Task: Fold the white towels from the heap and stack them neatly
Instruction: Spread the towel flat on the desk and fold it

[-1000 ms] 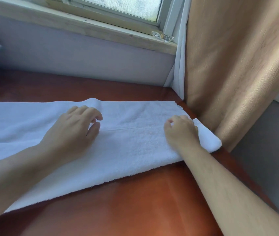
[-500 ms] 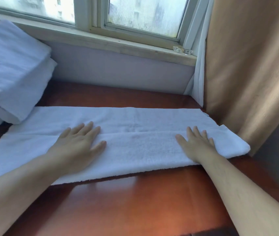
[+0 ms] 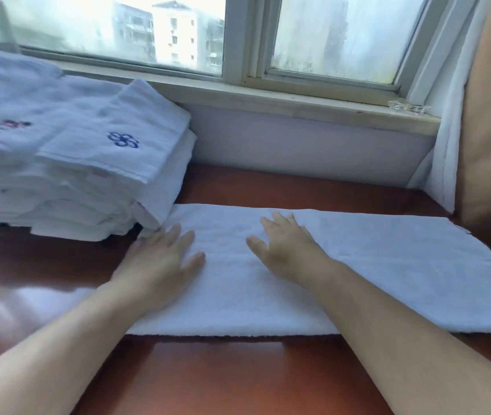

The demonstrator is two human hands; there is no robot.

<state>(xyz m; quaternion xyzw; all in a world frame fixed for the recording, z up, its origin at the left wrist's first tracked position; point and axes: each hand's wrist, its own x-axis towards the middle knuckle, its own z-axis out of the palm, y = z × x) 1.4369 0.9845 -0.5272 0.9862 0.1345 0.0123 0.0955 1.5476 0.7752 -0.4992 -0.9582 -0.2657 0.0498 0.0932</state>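
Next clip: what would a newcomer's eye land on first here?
The left hand and right hand lie flat on a long white towel spread across the reddish-brown table. At far left, below the window, sits a tall stack of folded towels, a blue flower emblem on top.

Probably a room in a hotel or guesthouse, though a home would fit too. A polished reddish wooden table (image 3: 238,378) stands under a window (image 3: 328,34) with a tan curtain (image 3: 489,145) beside it. Apartment blocks (image 3: 175,31) show hazily through the glass, and the stack of white towels (image 3: 73,175) carries embroidered emblems (image 3: 123,140).
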